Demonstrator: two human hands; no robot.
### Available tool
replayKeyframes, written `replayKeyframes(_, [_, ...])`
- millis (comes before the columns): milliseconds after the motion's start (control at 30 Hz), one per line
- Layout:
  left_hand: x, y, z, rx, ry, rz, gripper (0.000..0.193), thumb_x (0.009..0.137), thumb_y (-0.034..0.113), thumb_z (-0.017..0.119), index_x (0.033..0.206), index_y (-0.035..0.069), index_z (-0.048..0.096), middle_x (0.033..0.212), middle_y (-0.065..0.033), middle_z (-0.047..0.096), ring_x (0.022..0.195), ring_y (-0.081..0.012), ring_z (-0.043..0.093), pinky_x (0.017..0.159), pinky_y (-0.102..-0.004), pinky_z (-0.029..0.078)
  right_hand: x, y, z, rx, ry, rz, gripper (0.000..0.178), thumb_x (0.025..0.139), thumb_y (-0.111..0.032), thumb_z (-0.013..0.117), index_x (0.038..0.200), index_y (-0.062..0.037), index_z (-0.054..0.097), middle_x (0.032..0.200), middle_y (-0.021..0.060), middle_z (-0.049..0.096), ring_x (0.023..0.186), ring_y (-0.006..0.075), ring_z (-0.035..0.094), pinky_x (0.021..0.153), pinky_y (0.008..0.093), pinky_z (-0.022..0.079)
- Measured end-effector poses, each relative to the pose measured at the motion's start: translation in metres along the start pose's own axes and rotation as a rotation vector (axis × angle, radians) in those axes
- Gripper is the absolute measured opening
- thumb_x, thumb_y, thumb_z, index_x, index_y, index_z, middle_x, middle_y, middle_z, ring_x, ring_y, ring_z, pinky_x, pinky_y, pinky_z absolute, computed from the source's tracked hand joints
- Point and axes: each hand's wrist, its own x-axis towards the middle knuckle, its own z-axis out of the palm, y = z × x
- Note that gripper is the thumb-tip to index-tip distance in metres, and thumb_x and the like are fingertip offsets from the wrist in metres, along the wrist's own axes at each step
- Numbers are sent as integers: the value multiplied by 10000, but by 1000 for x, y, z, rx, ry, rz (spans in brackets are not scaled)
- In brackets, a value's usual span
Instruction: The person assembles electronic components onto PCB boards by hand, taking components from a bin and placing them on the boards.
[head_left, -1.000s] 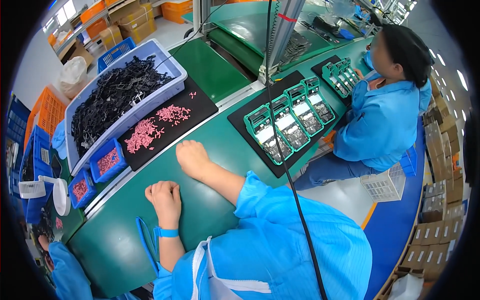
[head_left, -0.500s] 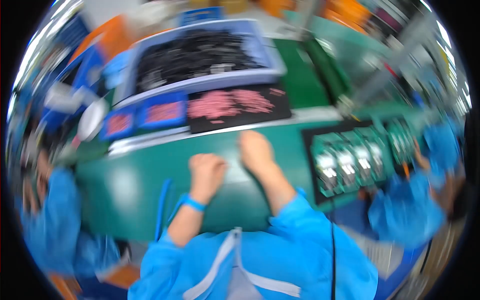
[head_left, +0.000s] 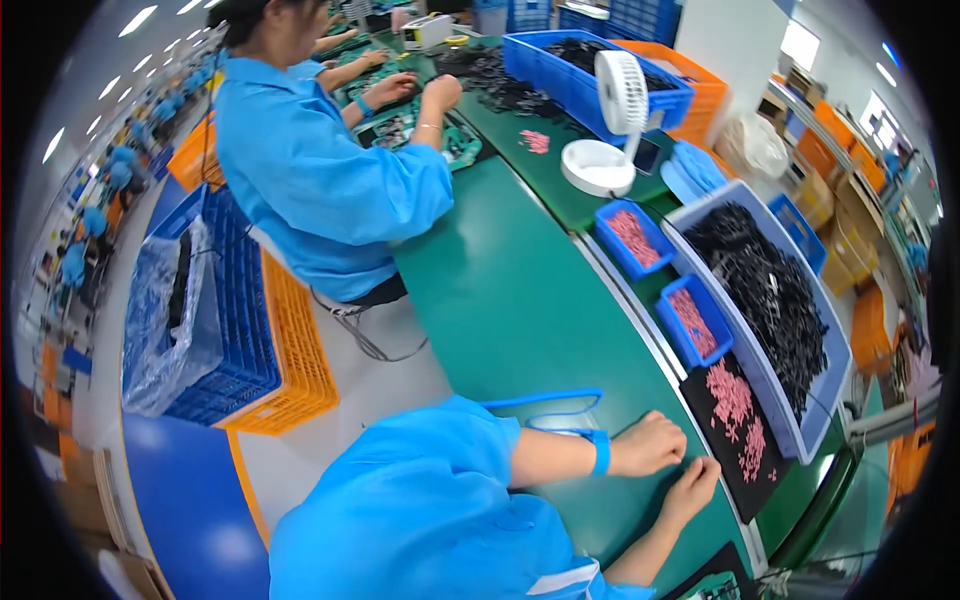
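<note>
My left hand [head_left: 648,444], with a blue wrist strap [head_left: 600,452], hovers at the table's far edge, its fingers curled together. Close beside it is my right hand [head_left: 692,488], its fingers pinched in toward the left. Whatever either hand may hold is too small or hidden to make out. Just beyond them lies a black mat [head_left: 722,450] with loose small pink pieces [head_left: 731,400] on it. Two small blue trays, one nearer [head_left: 694,320] and one farther [head_left: 634,238], hold more pink pieces.
A large pale bin [head_left: 820,415] of black parts stands past the mat. Farther along are a white fan [head_left: 624,110] and a blue crate [head_left: 545,62]. A co-worker in blue [head_left: 330,170] handles green boards at left. Stacked blue and orange crates [head_left: 290,340] stand on the floor.
The view has swung to the left, bringing the co-worker and stacked crates fully in. My hands, apart over the green table before, are now close together beside the black mat.
</note>
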Motion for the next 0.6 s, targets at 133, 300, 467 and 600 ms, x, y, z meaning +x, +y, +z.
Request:
replayKeyframes(133, [-2, 5, 3, -4, 5, -45, 72, 794, 165, 618, 754, 110, 596, 800, -37, 591, 870, -225, 562, 862, -385, 360, -3, -2, -6, 45, -7, 92, 117, 938, -105, 489, 882, -3, 493, 754, 84, 511, 650, 166, 491, 601, 297, 425])
replayKeyframes(300, [-4, 6, 4, 3, 1, -65, 57, 782, 145, 622, 756, 100, 597, 797, -39, 589, 864, -218, 558, 866, -376, 361, -6, 0, -5, 62, -3, 133, 140, 952, -125, 450, 921, 9, 476, 774, 112, 504, 680, 217, 491, 610, 341, 418])
replayKeyframes(467, [-5, 7, 10, 29, 27, -81, 44, 769, 144, 634, 763, 106, 613, 797, -37, 592, 871, -212, 557, 880, -367, 355, -9, 0, -4, 85, 13, 178, 175, 966, -152, 444, 922, 14, 476, 778, 111, 504, 689, 214, 488, 619, 336, 415])
replayKeyframes(600, [-1, 5, 16, 55, 18, -96, 47, 741, 151, 639, 739, 112, 613, 781, -32, 589, 869, -199, 557, 859, -354, 349, -11, 13, -4, 61, 4, 139, 206, 983, -191, 446, 943, 9, 474, 789, 72, 478, 698, 169, 462, 643, 295, 412])
